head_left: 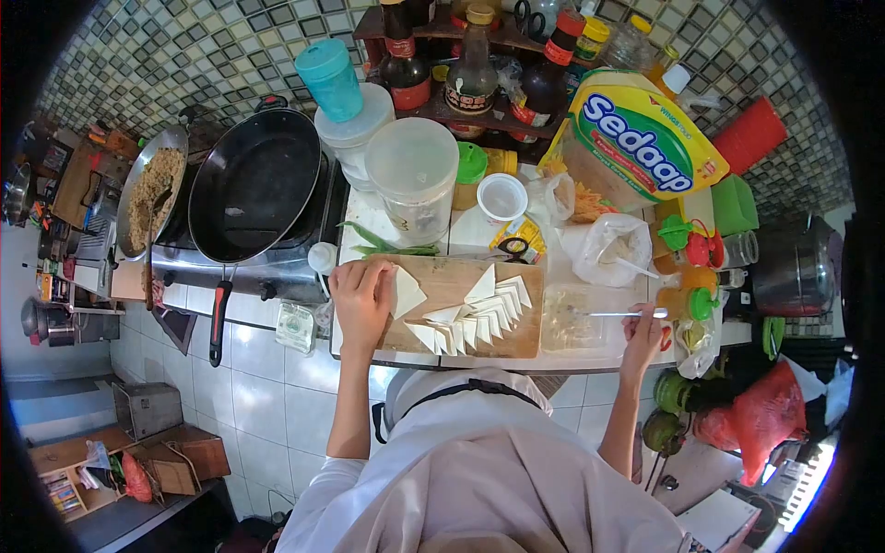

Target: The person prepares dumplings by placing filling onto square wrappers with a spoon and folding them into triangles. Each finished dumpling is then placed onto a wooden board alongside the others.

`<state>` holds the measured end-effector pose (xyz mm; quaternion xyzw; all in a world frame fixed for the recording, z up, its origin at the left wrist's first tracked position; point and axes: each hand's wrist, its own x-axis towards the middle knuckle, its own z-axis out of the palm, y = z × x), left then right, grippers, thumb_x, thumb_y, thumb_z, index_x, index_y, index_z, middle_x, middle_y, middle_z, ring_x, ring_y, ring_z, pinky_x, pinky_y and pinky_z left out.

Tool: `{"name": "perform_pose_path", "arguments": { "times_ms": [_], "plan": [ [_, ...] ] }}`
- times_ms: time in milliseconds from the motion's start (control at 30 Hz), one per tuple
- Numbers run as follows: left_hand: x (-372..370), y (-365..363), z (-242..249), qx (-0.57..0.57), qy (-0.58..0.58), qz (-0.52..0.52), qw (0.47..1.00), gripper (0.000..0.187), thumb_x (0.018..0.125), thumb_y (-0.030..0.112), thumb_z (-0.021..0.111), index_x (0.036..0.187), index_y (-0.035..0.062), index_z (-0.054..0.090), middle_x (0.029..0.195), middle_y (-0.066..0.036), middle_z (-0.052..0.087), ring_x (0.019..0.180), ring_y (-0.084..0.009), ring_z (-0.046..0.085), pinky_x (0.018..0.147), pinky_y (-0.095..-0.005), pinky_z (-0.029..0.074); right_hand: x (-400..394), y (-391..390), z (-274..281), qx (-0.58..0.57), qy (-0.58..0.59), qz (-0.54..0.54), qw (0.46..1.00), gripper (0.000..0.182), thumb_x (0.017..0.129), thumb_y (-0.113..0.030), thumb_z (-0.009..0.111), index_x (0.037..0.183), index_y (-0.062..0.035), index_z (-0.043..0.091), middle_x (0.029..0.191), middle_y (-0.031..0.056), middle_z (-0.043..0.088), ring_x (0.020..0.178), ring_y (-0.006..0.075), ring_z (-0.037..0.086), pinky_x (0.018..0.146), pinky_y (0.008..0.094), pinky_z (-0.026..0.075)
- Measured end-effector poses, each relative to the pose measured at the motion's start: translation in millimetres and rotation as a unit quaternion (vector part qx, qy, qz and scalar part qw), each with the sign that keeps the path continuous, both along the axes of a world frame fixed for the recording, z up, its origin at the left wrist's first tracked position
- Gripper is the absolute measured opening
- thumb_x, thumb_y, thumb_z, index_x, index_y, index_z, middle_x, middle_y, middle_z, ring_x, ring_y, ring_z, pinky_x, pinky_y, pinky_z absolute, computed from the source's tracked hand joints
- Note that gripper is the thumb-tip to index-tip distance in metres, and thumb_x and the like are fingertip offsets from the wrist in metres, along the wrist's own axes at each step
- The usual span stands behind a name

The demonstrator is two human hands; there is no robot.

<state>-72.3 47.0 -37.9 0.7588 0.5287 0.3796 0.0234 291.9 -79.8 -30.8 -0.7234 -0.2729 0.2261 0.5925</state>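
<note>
A wooden board (524, 341) lies on the counter, bearing overlapping rows of white triangular pieces (472, 323). At its left end my left hand (361, 297) is closed at the edge of a larger white piece (407, 292); whether its fingers grip the piece is hard to see. My right hand (643, 334) is closed around the handle of a utensil (608, 314), whose thin metal end points left over a shallow clear container (567, 323) to the right of the board.
Green leaves (392, 247) lie behind the board. A black pan (258, 184) and a pan of brown food (152, 189) sit at left. Behind are a clear tub (412, 175), a yellow packet (636, 138) and bottles (472, 69). A plastic bag (613, 251) is at right.
</note>
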Motion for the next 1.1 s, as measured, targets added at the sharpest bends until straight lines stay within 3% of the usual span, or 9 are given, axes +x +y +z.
{"name": "perform_pose_path", "arguments": {
  "times_ms": [167, 500, 700, 767, 800, 867, 1000, 1067, 1100],
  "plan": [
    [-1, 0, -2, -0.006, -0.02, -0.002, 1.0, 0.01, 0.072, 0.011, 0.061, 0.081, 0.0071, 0.058, 0.075, -0.003, 0.054, 0.076, -0.022, 0.049, 0.075, -0.036, 0.034, -17, 7, -3, -0.002, 0.051, -0.002, 0.999, 0.031, 0.089, -0.029, 0.043, 0.072, -0.0065, 0.052, 0.052, -0.0003, 0.047, 0.038, 0.0022, 0.031, 0.035, 0.0161, 0.019],
    [-2, -4, 3, -0.028, -0.028, -0.024, 0.999, 0.011, 0.075, 0.01, 0.058, 0.085, 0.0055, 0.059, 0.076, -0.006, 0.055, 0.076, -0.0232, 0.049, 0.076, -0.0353, 0.033, -5, 4, -5, 0.007, 0.142, -0.037, 0.989, 0.029, 0.088, -0.032, 0.044, 0.073, -0.008, 0.049, 0.055, -0.0003, 0.044, 0.039, 0.0034, 0.029, 0.036, 0.017, 0.018],
    [6, -11, 16, -0.119, -0.258, 0.004, 0.959, 0.013, 0.085, 0.013, 0.05, 0.089, 0.0003, 0.053, 0.082, -0.009, 0.059, 0.069, -0.0163, 0.055, 0.066, -0.0298, 0.042, 2, 0, -11, 0.044, 0.206, -0.031, 0.977, 0.029, 0.088, -0.034, 0.044, 0.075, -0.0086, 0.048, 0.056, 0.0001, 0.044, 0.039, 0.0046, 0.029, 0.036, 0.0176, 0.02],
    [6, -13, 18, -0.164, -0.41, -0.012, 0.897, 0.016, 0.087, 0.014, 0.048, 0.096, 0.0005, 0.049, 0.086, -0.01, 0.06, 0.071, -0.0139, 0.059, 0.061, -0.0247, 0.048, 8, -2, -12, 0.068, 0.221, -0.038, 0.972, 0.028, 0.088, -0.033, 0.044, 0.076, -0.0086, 0.048, 0.056, 0.0003, 0.045, 0.041, 0.005, 0.03, 0.037, 0.0174, 0.021],
    [9, -15, 23, -0.164, -0.41, -0.012, 0.897, 0.016, 0.087, 0.014, 0.048, 0.096, 0.0005, 0.049, 0.086, -0.01, 0.06, 0.071, -0.0139, 0.059, 0.061, -0.0247, 0.048, 12, -3, -12, 0.068, 0.221, -0.038, 0.972, 0.028, 0.088, -0.033, 0.044, 0.076, -0.0086, 0.048, 0.056, 0.0003, 0.045, 0.041, 0.005, 0.03, 0.037, 0.0174, 0.021],
    [18, -20, 33, -0.303, -0.609, -0.065, 0.73, 0.02, 0.086, 0.012, 0.049, 0.102, 0.0011, 0.047, 0.09, -0.012, 0.059, 0.077, -0.0166, 0.061, 0.063, -0.0246, 0.052, 20, -5, -11, 0.103, 0.279, -0.039, 0.954, 0.026, 0.089, -0.032, 0.044, 0.077, -0.009, 0.048, 0.056, 0.0001, 0.044, 0.042, 0.0056, 0.031, 0.038, 0.0172, 0.023],
    [36, -31, 33, -0.388, -0.626, -0.099, 0.669, 0.027, 0.085, 0.012, 0.05, 0.109, -0.0008, 0.046, 0.095, -0.013, 0.059, 0.078, -0.0192, 0.061, 0.059, -0.0272, 0.055, 30, -8, -2, 0.147, 0.333, -0.046, 0.93, 0.023, 0.089, -0.03, 0.043, 0.078, -0.0098, 0.049, 0.056, 0.0, 0.043, 0.042, 0.0062, 0.029, 0.039, 0.0175, 0.023],
    [48, -37, 34, -0.487, -0.609, -0.139, 0.61, 0.033, 0.085, 0.011, 0.049, 0.114, -0.0032, 0.043, 0.1, -0.014, 0.057, 0.081, -0.0195, 0.06, 0.065, -0.029, 0.055, 35, -11, 4, 0.171, 0.323, -0.063, 0.929, 0.022, 0.089, -0.028, 0.043, 0.079, -0.0103, 0.049, 0.057, -0.0002, 0.043, 0.042, 0.0063, 0.029, 0.038, 0.0179, 0.023],
    [54, -39, 36, -0.486, -0.61, -0.139, 0.61, 0.033, 0.085, 0.011, 0.049, 0.114, -0.0032, 0.043, 0.1, -0.014, 0.057, 0.081, -0.0195, 0.06, 0.065, -0.029, 0.055, 37, -11, 9, 0.171, 0.323, -0.062, 0.929, 0.022, 0.089, -0.028, 0.043, 0.079, -0.0103, 0.049, 0.057, -0.0002, 0.043, 0.042, 0.0063, 0.029, 0.038, 0.0179, 0.023]
  ]
}}
